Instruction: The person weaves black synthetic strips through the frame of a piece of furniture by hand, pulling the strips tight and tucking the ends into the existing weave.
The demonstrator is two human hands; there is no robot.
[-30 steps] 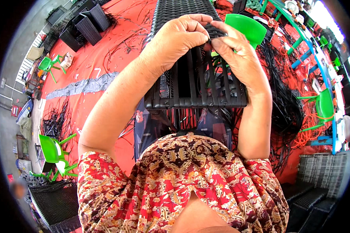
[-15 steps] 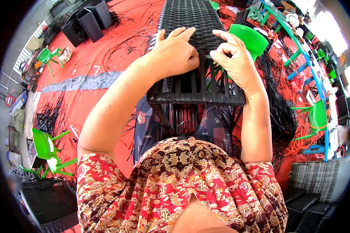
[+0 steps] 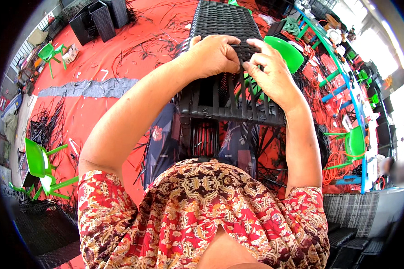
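A long black woven wicker frame (image 3: 224, 22) stands in front of me between my knees. Its far part is densely woven, while bare strips (image 3: 231, 101) run lengthwise to its near edge. Over the border of the weave, my left hand (image 3: 215, 56) is closed, fingers curled at a thin black strip. Close by on the right, my right hand (image 3: 271, 74) bends its thumb and fingers around the black strips at the same border. The hands nearly meet, and the exact grip at the fingertips is partly hidden.
Green plastic chairs stand left (image 3: 38, 157) and right (image 3: 354, 143), with a green seat back (image 3: 285, 54) beyond my right hand. Loose black strips (image 3: 54, 121) litter the red floor covering (image 3: 98, 116). A blue-green rack (image 3: 350, 85) lines the right; dark woven pieces (image 3: 103, 20) stand far left.
Both hands have moved closer together, and my left hand has shifted right with its fingers curling in. The view has turned slightly; the woven frame appears a little farther right.
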